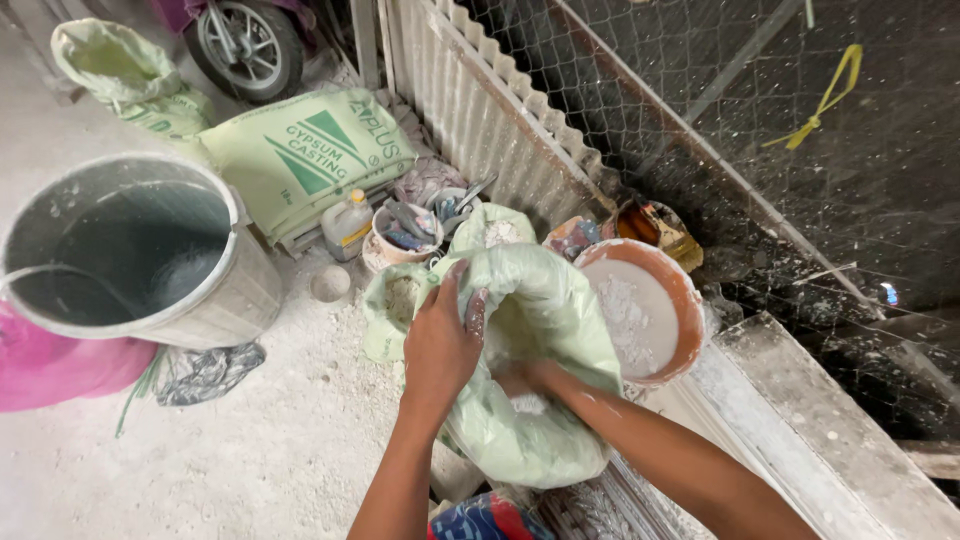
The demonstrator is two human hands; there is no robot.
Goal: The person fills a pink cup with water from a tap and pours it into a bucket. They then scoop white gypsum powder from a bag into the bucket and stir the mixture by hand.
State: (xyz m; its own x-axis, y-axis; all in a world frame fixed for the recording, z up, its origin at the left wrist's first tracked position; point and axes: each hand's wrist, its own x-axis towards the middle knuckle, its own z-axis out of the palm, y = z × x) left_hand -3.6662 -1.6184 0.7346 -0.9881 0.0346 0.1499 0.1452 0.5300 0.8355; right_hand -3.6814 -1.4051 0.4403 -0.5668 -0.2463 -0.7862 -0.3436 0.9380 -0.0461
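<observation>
While the left hand (440,345) grips the rim of the pale green sack (540,300), the right hand (520,380) is buried inside it; its grip cannot be told. Just right of both hands stands an orange bowl (688,300) holding white powder (625,315).

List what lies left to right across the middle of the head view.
Grey bucket → left hand gripping the open green sack → orange bowl of white powder → dusty plank.
</observation>
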